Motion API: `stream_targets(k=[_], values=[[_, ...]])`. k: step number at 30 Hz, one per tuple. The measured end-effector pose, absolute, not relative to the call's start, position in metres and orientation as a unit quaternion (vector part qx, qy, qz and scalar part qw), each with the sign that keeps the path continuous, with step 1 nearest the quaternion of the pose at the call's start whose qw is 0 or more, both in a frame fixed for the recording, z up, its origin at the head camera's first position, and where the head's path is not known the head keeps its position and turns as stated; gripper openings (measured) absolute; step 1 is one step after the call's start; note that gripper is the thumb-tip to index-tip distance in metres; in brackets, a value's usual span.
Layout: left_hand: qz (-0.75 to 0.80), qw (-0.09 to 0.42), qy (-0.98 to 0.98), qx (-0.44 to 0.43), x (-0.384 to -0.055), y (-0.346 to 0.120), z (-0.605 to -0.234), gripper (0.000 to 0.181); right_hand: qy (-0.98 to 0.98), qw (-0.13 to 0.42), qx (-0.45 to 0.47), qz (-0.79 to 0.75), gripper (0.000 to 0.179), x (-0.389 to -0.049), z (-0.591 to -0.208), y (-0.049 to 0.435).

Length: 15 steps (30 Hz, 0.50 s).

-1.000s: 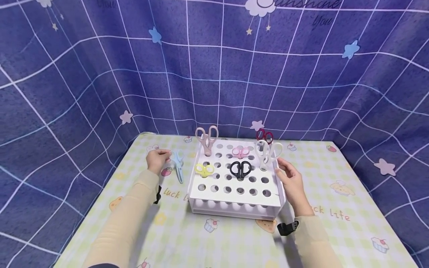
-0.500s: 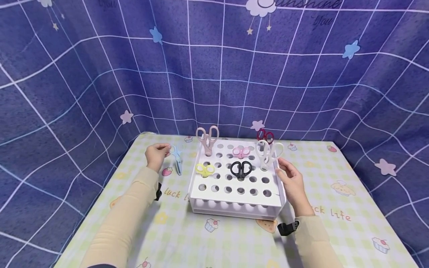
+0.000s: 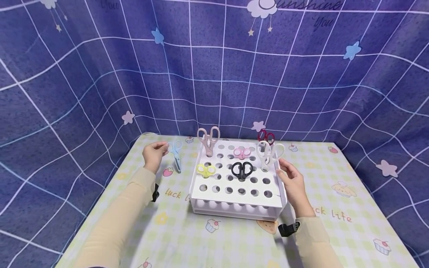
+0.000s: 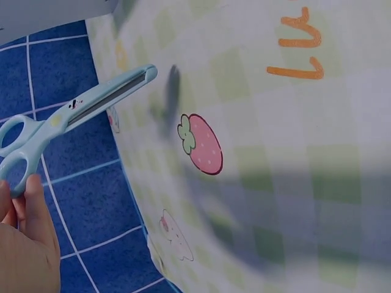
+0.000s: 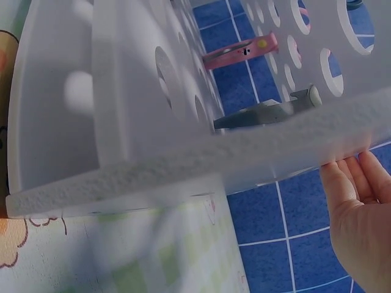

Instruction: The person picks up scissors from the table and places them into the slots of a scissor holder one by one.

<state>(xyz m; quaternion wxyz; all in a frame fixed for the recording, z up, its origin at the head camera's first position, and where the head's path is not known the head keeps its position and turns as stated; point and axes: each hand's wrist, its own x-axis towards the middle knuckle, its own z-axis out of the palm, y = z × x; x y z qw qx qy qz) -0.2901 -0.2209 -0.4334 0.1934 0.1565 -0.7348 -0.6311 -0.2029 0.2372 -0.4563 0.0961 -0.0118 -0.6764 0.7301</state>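
My left hand pinches one handle loop of the light blue scissors. They hang tip down above the cloth, left of the white holed rack, and in the left wrist view their blades lie together in a blue sheath. Against the rack's right side wall rest the fingertips of my right hand. Standing handles up in the rack are beige-pink scissors, yellow scissors, pink scissors, black scissors, white scissors and dark red scissors.
A checked cloth with printed pictures covers the table. Blue curtains with white grid lines close off the back and both sides. Black wrist cameras sit on the left wrist and right wrist.
My left hand has shifted the light blue scissors away from me and slightly to the left, and they hang more steeply. The right hand and the rack have stayed in place.
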Motion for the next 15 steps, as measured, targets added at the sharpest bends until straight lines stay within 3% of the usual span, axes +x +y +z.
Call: stream_targets(k=[15], values=[[-0.722,0.241,-0.630,0.154,-0.284,-0.224,-0.406,0.030,-0.678,0.100,-0.024,0.728,0.044,-0.203,-0.455,0.236]])
